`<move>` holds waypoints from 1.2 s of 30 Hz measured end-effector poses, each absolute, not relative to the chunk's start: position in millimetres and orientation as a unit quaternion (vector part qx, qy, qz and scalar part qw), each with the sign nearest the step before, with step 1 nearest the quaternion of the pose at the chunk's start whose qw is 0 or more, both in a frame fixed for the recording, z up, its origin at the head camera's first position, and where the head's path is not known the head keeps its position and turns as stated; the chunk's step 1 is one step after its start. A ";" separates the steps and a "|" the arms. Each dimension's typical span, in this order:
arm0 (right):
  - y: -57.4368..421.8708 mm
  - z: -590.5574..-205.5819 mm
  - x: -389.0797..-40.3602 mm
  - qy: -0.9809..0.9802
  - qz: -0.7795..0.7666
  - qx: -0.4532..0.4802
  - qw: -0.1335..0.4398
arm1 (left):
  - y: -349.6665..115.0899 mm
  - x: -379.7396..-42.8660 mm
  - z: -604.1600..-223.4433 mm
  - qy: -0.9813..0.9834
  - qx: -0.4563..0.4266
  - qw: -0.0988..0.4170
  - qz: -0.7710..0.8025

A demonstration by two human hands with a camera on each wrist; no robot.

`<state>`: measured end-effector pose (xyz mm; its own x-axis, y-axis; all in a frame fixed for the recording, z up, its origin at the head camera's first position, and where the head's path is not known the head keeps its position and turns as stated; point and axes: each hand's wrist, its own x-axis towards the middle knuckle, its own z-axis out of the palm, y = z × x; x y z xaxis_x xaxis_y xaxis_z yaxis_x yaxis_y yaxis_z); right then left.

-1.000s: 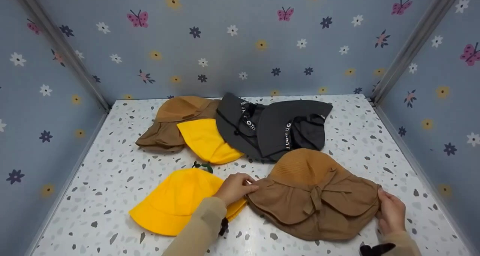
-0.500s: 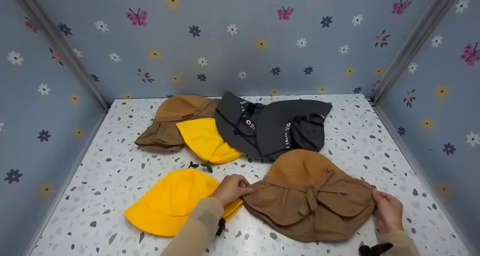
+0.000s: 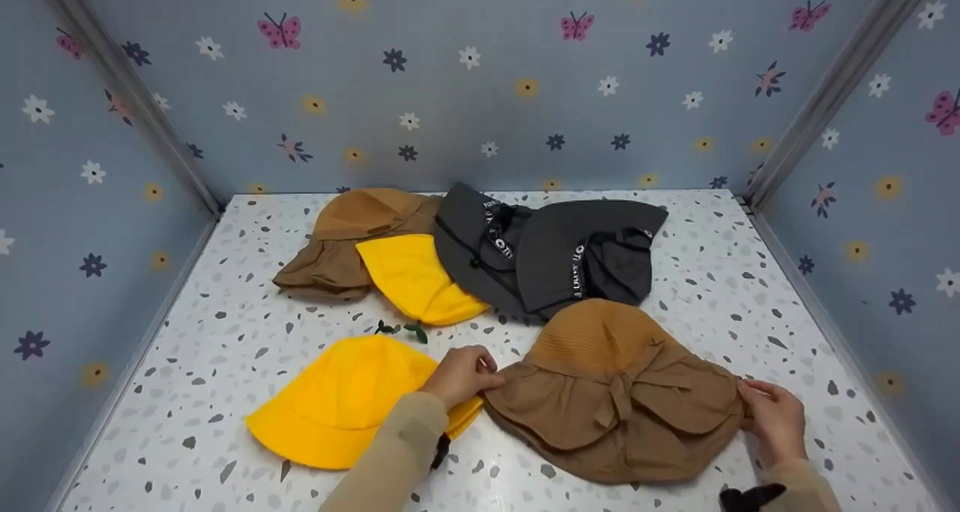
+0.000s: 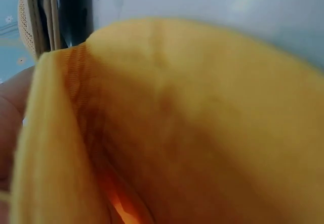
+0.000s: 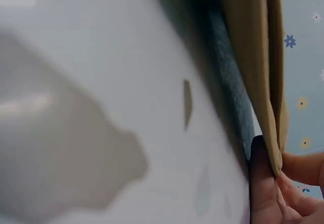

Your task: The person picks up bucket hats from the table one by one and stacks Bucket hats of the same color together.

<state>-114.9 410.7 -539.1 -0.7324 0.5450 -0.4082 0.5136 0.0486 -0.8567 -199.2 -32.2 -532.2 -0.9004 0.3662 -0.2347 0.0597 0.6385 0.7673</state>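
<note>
Six hats lie before me in the head view: two brown, two yellow, two dark grey. The front brown hat [image 3: 615, 414] is at the near right of the desk [image 3: 712, 287], with the front yellow hat [image 3: 337, 403] to its left. Behind them, the rear brown hat [image 3: 352, 231], the rear yellow hat [image 3: 416, 279], the left dark grey hat [image 3: 461, 235] and the right dark grey hat [image 3: 555, 246] overlap in a row. Two green leaf shapes [image 3: 417, 333] show by the front yellow hat's crown.

I see the left grip [image 3: 459, 379] reaching over the front yellow hat, pinching the front brown hat's left edge; the right grip [image 3: 776, 418] pinches its right edge. Compared with a second ago, both front hats have shifted slightly to the left, the two hands along with them, while the back row has stayed put.

In my left wrist view, yellow cloth fills most of the picture and hides the fingertips, so I cannot tell the grasp from there.

In my right wrist view, thumb and fingers clasp the brown cloth edge-on, before a flowered wall [image 5: 301, 62].
</note>
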 end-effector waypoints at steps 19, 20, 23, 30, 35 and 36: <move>375.6 -497.0 -132.0 -0.930 0.349 -0.114 -0.015 | 22.2 -179.6 -493.6 0.958 0.201 0.058 0.197; 368.4 -497.8 -133.5 -0.934 0.345 -0.088 -0.008 | 28.4 -177.2 -492.5 0.957 0.211 0.051 0.192; 347.3 -503.2 -138.5 -0.938 0.347 -0.017 -0.002 | 45.8 -171.5 -491.8 0.954 0.233 0.039 0.182; 311.5 -519.8 -150.5 -0.964 0.258 0.060 -0.010 | 69.6 -165.5 -505.2 0.955 0.246 0.064 0.150; 303.4 -524.9 -153.1 -0.971 0.224 0.074 -0.045 | 74.3 -164.4 -517.1 0.960 0.240 0.073 0.127; 303.2 -525.5 -153.4 -0.970 0.223 0.076 -0.054 | 74.6 -164.2 -519.0 0.960 0.236 0.077 0.128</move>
